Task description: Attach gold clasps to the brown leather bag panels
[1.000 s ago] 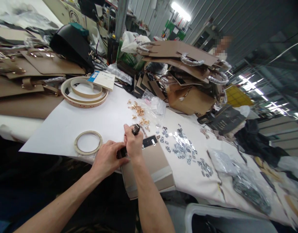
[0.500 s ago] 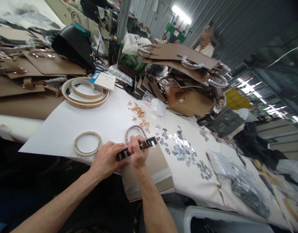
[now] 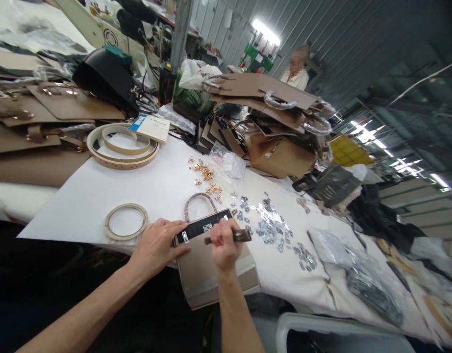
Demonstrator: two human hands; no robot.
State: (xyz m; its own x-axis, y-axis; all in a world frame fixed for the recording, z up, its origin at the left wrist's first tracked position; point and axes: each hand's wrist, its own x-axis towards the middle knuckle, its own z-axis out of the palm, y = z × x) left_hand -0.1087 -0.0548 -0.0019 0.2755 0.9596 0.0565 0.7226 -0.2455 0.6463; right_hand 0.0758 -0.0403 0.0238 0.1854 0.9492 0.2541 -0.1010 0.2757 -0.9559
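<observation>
A taupe handbag (image 3: pixel 200 272) with a wrapped loop handle (image 3: pixel 202 196) lies at the table's front edge. Silver metal plates (image 3: pixel 207 228) sit along its black strip (image 3: pixel 196 229). My left hand (image 3: pixel 158 245) grips the strip's left end, fingers along the far side and thumb on the near side. My right hand (image 3: pixel 225 242) is closed around a short brown tool (image 3: pixel 242 236) just above the bag, right of the middle plate. Most of the tool is inside my fist, so its exact kind cannot be made out.
Gold fittings (image 3: pixel 204 170) and scattered silver plates (image 3: pixel 272 223) lie beyond and right of the bag. A tape roll (image 3: pixel 126 221) and coiled strips (image 3: pixel 123 159) are at left. Stacked bag pieces (image 3: pixel 263 90) stand behind, and a grey bin (image 3: pixel 321 323) is below right.
My right hand has moved right and slightly down off the black strip with the brown tool, uncovering the metal plates. My left hand keeps its place at the strip's left end.
</observation>
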